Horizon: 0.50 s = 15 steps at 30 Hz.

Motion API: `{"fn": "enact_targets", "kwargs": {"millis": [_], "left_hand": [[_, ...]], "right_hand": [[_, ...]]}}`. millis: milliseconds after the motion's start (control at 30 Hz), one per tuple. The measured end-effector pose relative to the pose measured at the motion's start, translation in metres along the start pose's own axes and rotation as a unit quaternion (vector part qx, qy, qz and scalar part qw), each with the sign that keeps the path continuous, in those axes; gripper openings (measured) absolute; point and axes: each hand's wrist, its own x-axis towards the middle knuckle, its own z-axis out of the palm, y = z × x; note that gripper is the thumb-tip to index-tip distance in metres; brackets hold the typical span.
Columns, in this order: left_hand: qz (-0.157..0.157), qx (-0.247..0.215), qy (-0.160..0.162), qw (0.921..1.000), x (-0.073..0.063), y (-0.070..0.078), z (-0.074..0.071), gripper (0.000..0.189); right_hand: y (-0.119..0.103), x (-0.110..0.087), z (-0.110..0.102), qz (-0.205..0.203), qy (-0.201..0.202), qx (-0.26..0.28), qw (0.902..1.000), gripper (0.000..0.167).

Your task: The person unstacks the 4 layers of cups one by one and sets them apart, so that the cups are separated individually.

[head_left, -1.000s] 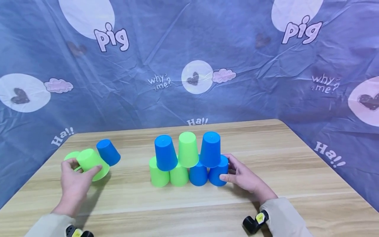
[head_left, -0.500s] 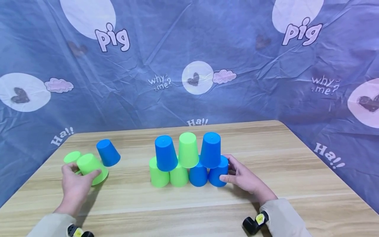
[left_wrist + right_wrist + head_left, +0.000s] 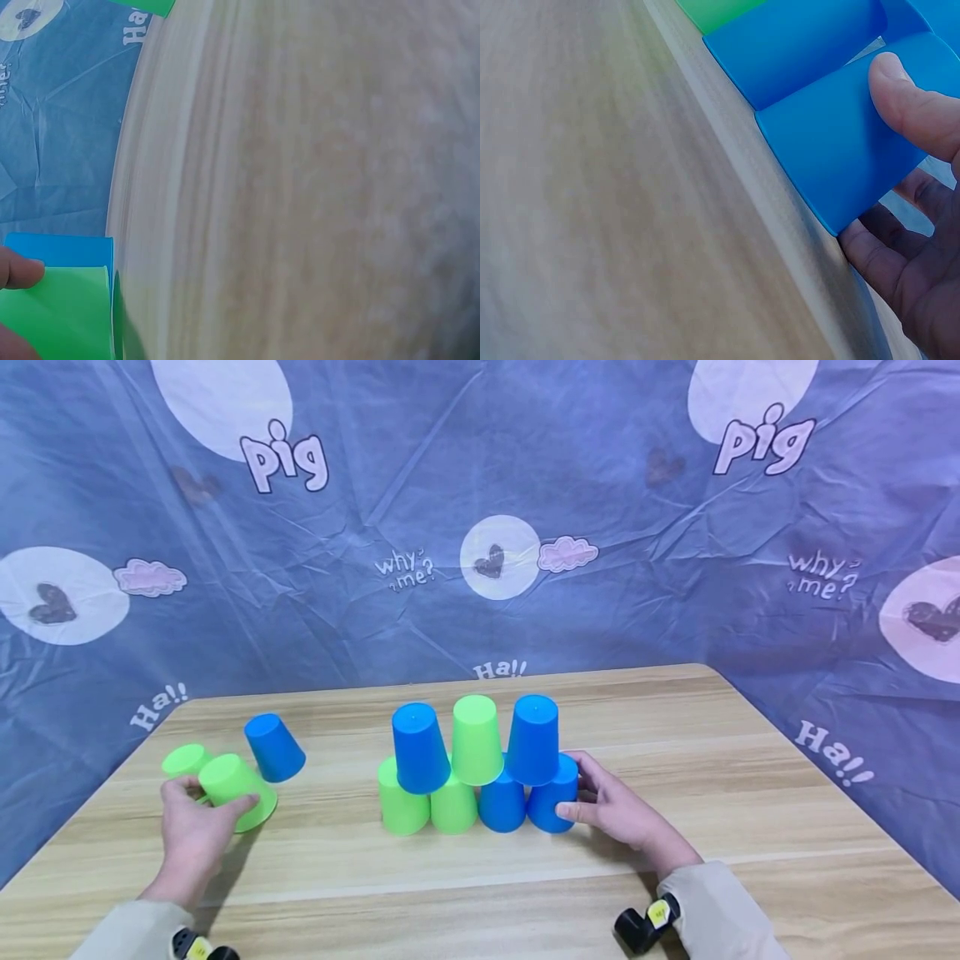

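My left hand (image 3: 197, 827) grips an upside-down green cup (image 3: 228, 781) at the table's left side, thumb across its near face. In the left wrist view, two digits show against that green cup (image 3: 64, 315). Just behind it leans a blue cup (image 3: 274, 747), and another green cup (image 3: 186, 759) sits to its left, partly hidden by the hand. At the centre, my right hand (image 3: 618, 810) holds the bottom row's rightmost blue cup (image 3: 551, 806), thumb in front and fingers behind. The right wrist view shows its thumb (image 3: 915, 105) flat along that cup's wall.
The bottom row also has two green cups (image 3: 403, 806) and a blue cup (image 3: 502, 806). On top stand a blue cup (image 3: 420, 752), a green cup (image 3: 477, 742) and a blue cup (image 3: 535, 742), all inverted. A printed blue cloth (image 3: 337, 610) hangs behind the wooden table (image 3: 375, 902).
My left hand has lowered the green cup toward the table, so more of the green cup behind shows. The right hand and the stacked cups have stayed in place.
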Motion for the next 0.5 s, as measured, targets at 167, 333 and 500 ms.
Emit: {"fn": "enact_targets", "kwargs": {"millis": [167,333,500], "left_hand": [[-0.002,-0.002,-0.003,1.0000,0.0002,-0.0004,0.0007,0.086],[-0.005,-0.003,-0.007,1.0000,0.0004,-0.0016,0.0008,0.087],[-0.006,-0.003,-0.009,0.9999,0.0010,-0.0027,0.0006,0.089]], "right_hand": [[-0.0008,0.0000,0.0002,0.001,0.001,0.001,1.0000,0.063],[-0.0016,-0.0010,-0.0011,-0.007,-0.003,-0.003,1.0000,0.064],[-0.0026,-0.0015,-0.0014,-0.009,-0.005,-0.003,0.9999,0.063]]}}
